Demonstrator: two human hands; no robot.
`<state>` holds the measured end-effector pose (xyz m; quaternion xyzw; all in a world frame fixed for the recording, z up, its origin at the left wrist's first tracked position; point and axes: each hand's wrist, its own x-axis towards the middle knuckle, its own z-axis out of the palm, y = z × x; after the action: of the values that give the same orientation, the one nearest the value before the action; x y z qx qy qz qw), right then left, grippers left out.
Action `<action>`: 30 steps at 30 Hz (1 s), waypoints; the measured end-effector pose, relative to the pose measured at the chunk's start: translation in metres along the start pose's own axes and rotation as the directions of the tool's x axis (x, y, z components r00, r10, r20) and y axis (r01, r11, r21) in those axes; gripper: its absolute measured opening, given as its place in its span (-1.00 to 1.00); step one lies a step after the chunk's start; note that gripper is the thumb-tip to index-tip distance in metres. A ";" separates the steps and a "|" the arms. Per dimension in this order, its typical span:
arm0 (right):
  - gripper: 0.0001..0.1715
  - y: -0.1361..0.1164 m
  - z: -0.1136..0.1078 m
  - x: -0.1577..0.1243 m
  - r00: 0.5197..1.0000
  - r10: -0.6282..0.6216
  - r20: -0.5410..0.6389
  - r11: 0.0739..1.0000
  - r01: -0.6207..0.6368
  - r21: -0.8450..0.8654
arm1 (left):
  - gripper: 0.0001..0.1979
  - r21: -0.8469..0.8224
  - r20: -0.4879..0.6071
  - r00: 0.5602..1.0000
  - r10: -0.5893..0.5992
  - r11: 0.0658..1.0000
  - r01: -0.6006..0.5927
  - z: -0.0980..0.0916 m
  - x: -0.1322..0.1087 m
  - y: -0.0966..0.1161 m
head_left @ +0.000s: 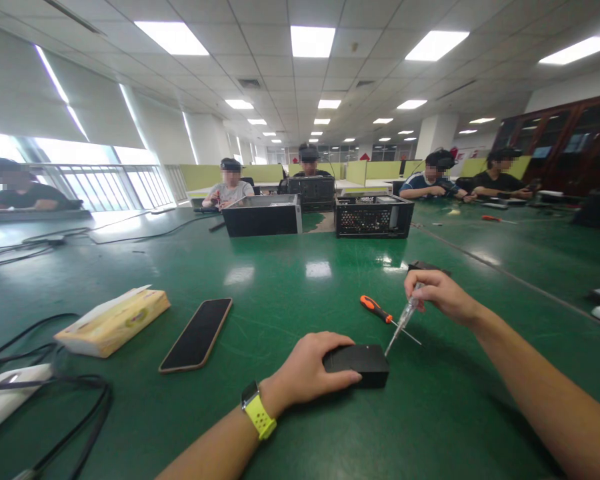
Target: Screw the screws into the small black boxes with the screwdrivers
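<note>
My left hand (315, 370) is wrapped round the left end of a small black box (367, 365) that lies on the green table (275, 293). Between the fingers of my right hand (437, 293) is a screwdriver with a clear handle (409, 312). It slants down to the left, its tip at the box's right end; whether it touches cannot be made out. Behind the shaft lies an orange and black screwdriver (377, 309). Just beyond my right hand is a dark flat object (427, 268), partly hidden.
To the left lie a phone (197, 335), a yellow tissue pack (115, 323) and black cables (87, 400) by a white power strip (10, 397). Farther back stand black computer cases (263, 219). Several people sit around the far side, one in a blue shirt (420, 183).
</note>
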<state>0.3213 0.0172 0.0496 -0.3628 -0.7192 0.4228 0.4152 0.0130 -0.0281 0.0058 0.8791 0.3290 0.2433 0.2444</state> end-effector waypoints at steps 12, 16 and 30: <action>-0.80 0.003 -0.010 -0.004 0.923 0.259 0.285 0.956 -0.203 -0.212 | -0.55 -0.010 -0.003 1.000 0.007 1.000 -0.007 -0.001 -0.001 0.001; -0.70 0.012 -0.019 -0.008 0.796 0.454 0.401 0.882 -0.339 -0.327 | -0.57 -0.016 -0.021 1.000 0.009 1.000 -0.009 -0.001 -0.002 0.002; -0.66 0.009 -0.038 -0.013 0.795 0.427 0.432 0.884 -0.264 -0.387 | -0.60 -0.011 -0.029 0.999 0.022 1.000 -0.022 0.001 -0.002 0.000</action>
<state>0.3624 0.0207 0.0488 -0.4258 -0.7793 0.4552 0.0654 0.0124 -0.0297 0.0052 0.8777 0.3216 0.2603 0.2418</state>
